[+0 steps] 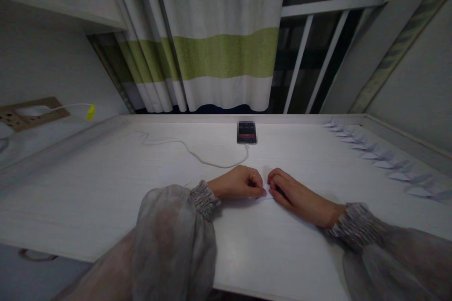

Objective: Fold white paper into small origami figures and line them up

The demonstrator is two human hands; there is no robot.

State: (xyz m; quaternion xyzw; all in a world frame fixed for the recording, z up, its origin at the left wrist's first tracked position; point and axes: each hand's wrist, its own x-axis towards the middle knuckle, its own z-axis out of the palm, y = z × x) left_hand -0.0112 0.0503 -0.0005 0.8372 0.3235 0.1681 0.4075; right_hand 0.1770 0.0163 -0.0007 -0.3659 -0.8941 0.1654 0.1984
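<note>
Between my two hands, low over the white desk, is a small piece of white paper (pixel 268 193), mostly covered by my fingers. My left hand (pixel 243 182), with a ring on one finger, pinches its left side between thumb and fingertips. On the other side, my right hand (pixel 294 195) has curled fingers closed on the paper's right part. How the paper is folded cannot be made out. Along the desk's right side runs a row of several small folded paper pieces (pixel 384 164), pointed in shape.
A phone (pixel 246 132) lies near the back edge of the desk (pixel 106 188), with a white charging cable (pixel 197 157) trailing left. A socket strip (pixel 35 110) with a plug is at the left wall. Curtains (pixel 226 51) and a barred window stand behind.
</note>
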